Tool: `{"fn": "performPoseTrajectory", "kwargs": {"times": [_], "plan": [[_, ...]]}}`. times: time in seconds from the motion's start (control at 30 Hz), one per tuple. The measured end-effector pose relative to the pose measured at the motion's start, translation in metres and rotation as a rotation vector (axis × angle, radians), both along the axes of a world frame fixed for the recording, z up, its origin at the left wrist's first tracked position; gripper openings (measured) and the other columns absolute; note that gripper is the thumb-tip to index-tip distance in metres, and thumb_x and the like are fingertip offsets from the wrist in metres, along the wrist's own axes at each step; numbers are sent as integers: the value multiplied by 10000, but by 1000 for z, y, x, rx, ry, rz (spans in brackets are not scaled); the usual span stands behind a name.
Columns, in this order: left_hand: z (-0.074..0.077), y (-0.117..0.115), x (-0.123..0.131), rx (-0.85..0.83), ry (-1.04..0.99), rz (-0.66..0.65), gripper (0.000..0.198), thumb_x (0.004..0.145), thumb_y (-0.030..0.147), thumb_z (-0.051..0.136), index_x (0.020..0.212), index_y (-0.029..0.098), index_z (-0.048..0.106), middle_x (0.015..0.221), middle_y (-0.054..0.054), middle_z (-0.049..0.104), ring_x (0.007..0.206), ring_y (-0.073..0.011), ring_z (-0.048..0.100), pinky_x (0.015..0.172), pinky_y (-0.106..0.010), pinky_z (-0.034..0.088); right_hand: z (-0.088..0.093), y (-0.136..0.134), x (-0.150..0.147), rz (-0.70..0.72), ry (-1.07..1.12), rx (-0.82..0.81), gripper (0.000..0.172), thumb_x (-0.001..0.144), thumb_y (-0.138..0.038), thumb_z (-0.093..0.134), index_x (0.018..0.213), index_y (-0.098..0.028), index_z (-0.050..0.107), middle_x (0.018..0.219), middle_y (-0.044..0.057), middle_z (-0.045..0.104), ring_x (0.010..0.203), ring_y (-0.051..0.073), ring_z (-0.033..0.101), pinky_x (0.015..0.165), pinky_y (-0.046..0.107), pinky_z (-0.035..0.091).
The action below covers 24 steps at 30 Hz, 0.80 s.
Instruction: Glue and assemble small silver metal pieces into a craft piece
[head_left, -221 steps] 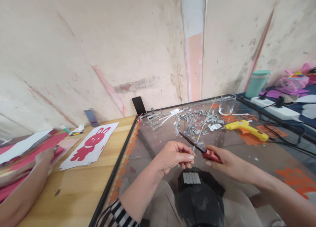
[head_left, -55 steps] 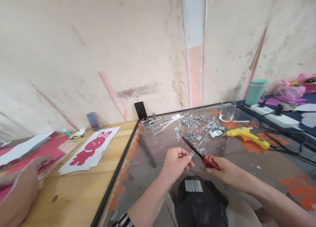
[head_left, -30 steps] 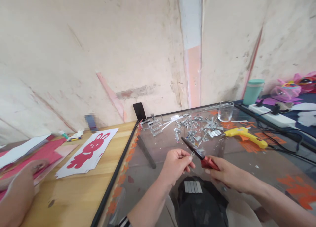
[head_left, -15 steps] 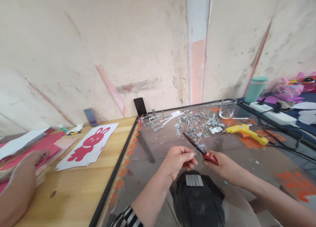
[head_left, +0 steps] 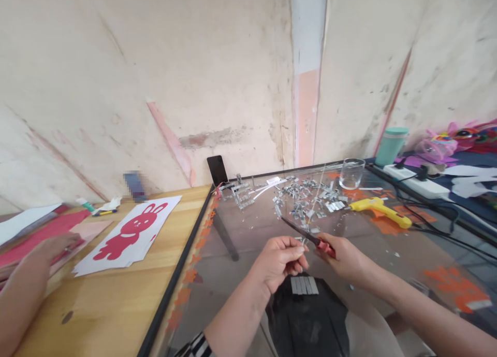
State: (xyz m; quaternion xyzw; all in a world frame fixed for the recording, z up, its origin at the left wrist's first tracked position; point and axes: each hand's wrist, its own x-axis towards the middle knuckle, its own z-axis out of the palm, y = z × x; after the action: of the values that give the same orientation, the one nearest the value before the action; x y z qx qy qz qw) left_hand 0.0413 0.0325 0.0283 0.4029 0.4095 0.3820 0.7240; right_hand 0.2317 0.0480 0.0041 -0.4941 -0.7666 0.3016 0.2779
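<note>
My right hand (head_left: 341,256) grips a pair of scissors (head_left: 301,229) by the red handles, with the dark blades pointing up and left over the table. Just left of the handles, my left hand (head_left: 279,258) is closed in a pinch. What its fingertips hold is too small to make out. A thin pale strand (head_left: 320,183) rises beside the blades; I cannot tell which hand it comes from. Below my hands, a row of several grey strips (head_left: 305,285) lies on a black sheet (head_left: 308,320). Many small silvery pieces (head_left: 306,196) are scattered beyond the scissors.
Right of the silvery pieces are a yellow glue gun (head_left: 380,212), a clear glass (head_left: 351,174), a green cup (head_left: 391,145) and a white power strip (head_left: 417,182) with cables. At left, another person's hand (head_left: 64,245) rests on red paper near a rabbit print (head_left: 134,227). A phone (head_left: 216,170) leans against the wall.
The scissors have moved slightly left and down, and their blades lie flatter. My left hand has dropped a little. The other person's hand has shifted on the paper. The view has tilted slightly.
</note>
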Motion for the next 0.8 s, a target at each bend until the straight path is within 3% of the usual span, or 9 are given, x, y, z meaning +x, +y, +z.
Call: {"fn": "performPoseTrajectory", "kwargs": {"times": [0.1,0.27,0.5,0.7,0.8], "plan": [[0,-1,1,-11,-21,-1,383,532,395,797,714,115,608,488,0,603,381,-44,461,408,-160,290,0,1,3,-37,-16,42,154,796,-293,499,671,-218,449,568,-42,441,529,128,381,520,249,344],[6,1,-9,229,188,-91,364,606,440,755,697,120,608,508,-19,628,410,-73,513,453,-187,370,7,-6,4,183,66,-150,117,794,-294,518,774,-184,552,631,-39,503,580,125,439,560,234,385],[6,-4,-4,77,61,-66,402,559,453,769,717,124,601,501,-12,623,379,-56,482,412,-167,318,8,-5,6,17,8,-16,146,810,-314,501,738,-190,527,598,-42,458,558,125,389,540,248,347],[12,-6,-12,221,150,-170,376,627,463,753,697,124,607,538,-35,649,415,-73,517,452,-182,378,26,-15,5,318,180,-266,203,800,-357,545,854,-166,587,730,-8,557,678,149,497,637,249,413],[7,-6,-6,121,79,-116,390,592,460,768,709,123,608,520,-28,637,397,-69,503,433,-177,355,15,-9,6,135,28,-132,122,805,-296,510,762,-186,538,630,-31,490,582,132,433,562,248,366]]}}
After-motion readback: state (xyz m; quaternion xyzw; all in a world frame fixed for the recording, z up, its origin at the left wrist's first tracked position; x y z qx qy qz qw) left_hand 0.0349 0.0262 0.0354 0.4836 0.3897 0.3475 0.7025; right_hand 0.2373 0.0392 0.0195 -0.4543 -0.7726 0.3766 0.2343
